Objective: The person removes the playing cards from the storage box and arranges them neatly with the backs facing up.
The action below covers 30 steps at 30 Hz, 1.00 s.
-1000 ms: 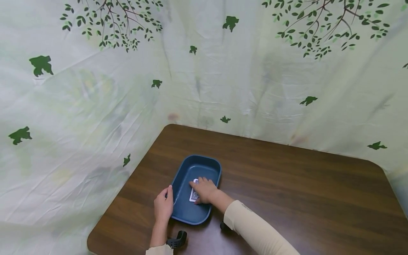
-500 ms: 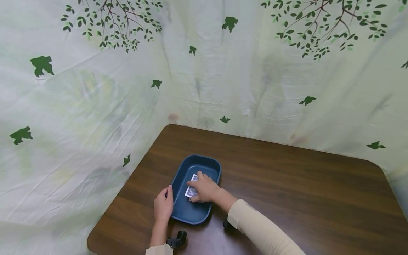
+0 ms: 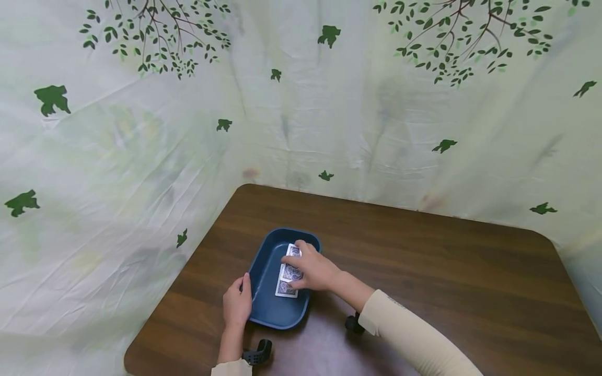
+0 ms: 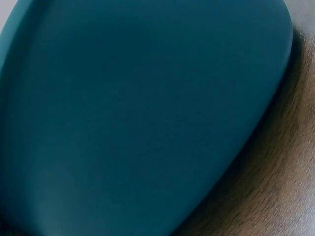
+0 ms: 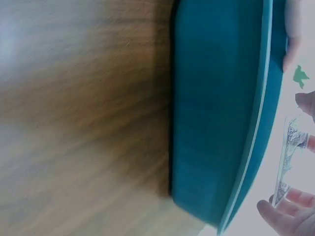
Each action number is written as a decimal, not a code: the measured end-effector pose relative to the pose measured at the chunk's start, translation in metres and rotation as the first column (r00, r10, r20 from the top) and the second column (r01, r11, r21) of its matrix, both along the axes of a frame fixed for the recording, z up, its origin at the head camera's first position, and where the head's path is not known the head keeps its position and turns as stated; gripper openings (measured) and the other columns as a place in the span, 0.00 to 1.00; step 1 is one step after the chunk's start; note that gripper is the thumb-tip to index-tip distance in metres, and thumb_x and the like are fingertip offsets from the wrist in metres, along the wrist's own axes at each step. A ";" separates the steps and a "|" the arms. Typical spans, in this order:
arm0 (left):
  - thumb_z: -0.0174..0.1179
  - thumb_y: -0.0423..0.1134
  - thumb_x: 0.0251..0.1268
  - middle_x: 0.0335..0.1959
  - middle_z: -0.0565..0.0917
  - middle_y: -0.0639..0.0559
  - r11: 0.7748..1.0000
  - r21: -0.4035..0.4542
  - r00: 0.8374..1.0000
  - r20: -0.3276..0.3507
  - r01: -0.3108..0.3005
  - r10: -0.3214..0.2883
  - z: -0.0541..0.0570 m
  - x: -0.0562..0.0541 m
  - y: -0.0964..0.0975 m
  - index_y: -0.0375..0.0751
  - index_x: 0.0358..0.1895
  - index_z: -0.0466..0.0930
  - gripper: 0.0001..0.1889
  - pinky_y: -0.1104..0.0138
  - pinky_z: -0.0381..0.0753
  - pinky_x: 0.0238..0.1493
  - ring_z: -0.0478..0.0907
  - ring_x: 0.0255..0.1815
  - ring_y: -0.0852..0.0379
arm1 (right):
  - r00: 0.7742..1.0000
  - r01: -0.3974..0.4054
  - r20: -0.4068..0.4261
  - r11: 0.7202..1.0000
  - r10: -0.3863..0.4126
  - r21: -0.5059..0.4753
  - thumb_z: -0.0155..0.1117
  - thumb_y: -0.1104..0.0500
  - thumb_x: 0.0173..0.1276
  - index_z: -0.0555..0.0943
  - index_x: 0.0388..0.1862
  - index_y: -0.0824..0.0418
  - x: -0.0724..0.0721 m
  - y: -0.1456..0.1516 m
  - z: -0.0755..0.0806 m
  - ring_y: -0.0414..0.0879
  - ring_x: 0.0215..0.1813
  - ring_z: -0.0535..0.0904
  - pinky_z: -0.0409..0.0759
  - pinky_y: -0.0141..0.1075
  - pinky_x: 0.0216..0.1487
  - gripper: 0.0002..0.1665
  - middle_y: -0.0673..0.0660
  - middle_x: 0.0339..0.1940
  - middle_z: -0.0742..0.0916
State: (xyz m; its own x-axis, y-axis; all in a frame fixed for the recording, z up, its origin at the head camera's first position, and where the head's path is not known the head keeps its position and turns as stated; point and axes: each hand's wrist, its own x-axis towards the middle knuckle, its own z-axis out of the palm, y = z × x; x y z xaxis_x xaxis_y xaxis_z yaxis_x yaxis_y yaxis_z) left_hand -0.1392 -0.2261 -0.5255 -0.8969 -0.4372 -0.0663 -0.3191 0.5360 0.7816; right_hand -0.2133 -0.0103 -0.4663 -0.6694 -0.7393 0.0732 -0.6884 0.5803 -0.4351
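Note:
A blue tray (image 3: pixel 270 310) lies on the table, and at its left rim my left hand (image 3: pixel 237 303) grips the edge with the thumb on top. My right hand (image 3: pixel 316 269) is over the tray's right half, fingers curved down around playing cards (image 3: pixel 286 290) with blue patterned backs. In the right wrist view, a card (image 5: pixel 290 147) is held by its ends between my thumb and fingertips, beyond the tray wall (image 5: pixel 216 108). The right fingers partly cover the cards in the head view. Only the tray's outer side (image 4: pixel 147 123) fills the left wrist view.
The brown wooden table (image 3: pixel 423 271) extends far to the right. Pale cloth with printed leaves (image 3: pixel 329 35) hangs behind and to the left. Black devices are strapped at the left wrist (image 3: pixel 258 352) and right wrist (image 3: pixel 354 324).
My right hand has shifted up and to the right within the tray. The cards beneath it now show as a longer row. My left hand keeps its grip; the head view has shifted slightly.

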 end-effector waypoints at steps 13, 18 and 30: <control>0.35 0.56 0.72 0.58 0.70 0.30 1.000 -0.011 1.000 -0.002 0.016 -0.016 -0.002 -0.001 0.000 0.28 0.60 0.68 0.33 0.44 0.62 0.57 0.66 0.58 0.34 | 0.998 0.019 -0.051 0.998 -0.022 -0.057 0.68 0.47 0.56 0.74 0.60 0.50 0.008 0.065 -0.017 0.57 0.59 0.63 0.72 0.44 0.52 0.31 0.67 0.63 0.65; 0.35 0.56 0.72 0.59 0.70 0.31 1.000 -0.009 1.000 -0.006 0.011 -0.011 -0.002 -0.001 0.000 0.30 0.61 0.68 0.32 0.44 0.61 0.57 0.66 0.59 0.34 | 1.000 0.003 -0.027 0.997 -0.005 -0.076 0.67 0.47 0.57 0.72 0.62 0.51 0.016 0.078 -0.036 0.56 0.58 0.63 0.71 0.44 0.52 0.33 0.66 0.62 0.65; 0.35 0.56 0.72 0.59 0.70 0.32 1.000 0.017 1.000 0.000 0.006 -0.006 -0.001 -0.002 0.001 0.30 0.61 0.67 0.32 0.44 0.62 0.57 0.66 0.59 0.35 | 0.997 -0.006 -0.075 0.995 -0.001 -0.095 0.67 0.45 0.56 0.72 0.62 0.53 0.027 0.091 -0.066 0.57 0.59 0.64 0.70 0.46 0.55 0.35 0.68 0.61 0.66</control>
